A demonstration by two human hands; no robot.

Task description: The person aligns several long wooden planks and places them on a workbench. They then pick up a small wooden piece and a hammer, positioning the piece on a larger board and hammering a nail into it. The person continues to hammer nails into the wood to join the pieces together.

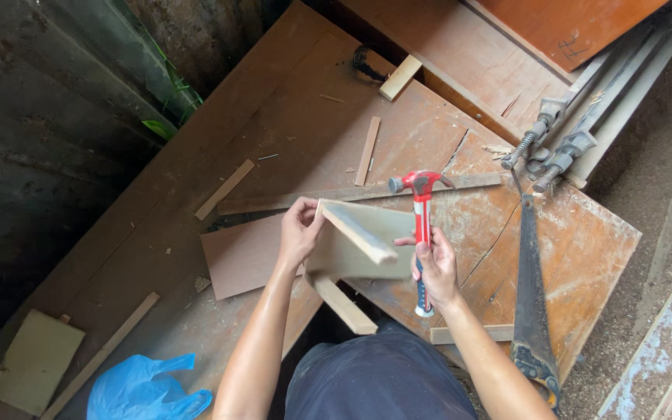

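1. Nearest to me, low on the left, a crumpled blue plastic bag [149, 386] lies on the worn wooden workbench [289, 117], with a pale square offcut [34, 360] further left.
2. Loose thin wood strips [225, 189] lie scattered over the bench top, well apart from my hands.
3. My left hand [299, 232] is closed on the left edge of the small wooden assembly [359, 245], thumb in front and fingers wrapped behind, holding it up off the bench in front of me.
4. That assembly is a light board with slim battens fixed along it. I judge it light and stiff but easily split along the thin battens, so the board's edge is the safer place to grip, not the batten ends.
5. My right hand [435, 268] is clamped around the handle of the red claw hammer [421, 225], head up, just beside and touching the assembly's right edge. The hammer looks top-heavy, and the lower grip seems the right place to hold it.
6. Right of that, a rusty handsaw [530, 295] lies flat on the bench, blade pointing away from me.
7. Farthest right, two bar clamps [561, 148] lie side by side at the bench's edge.
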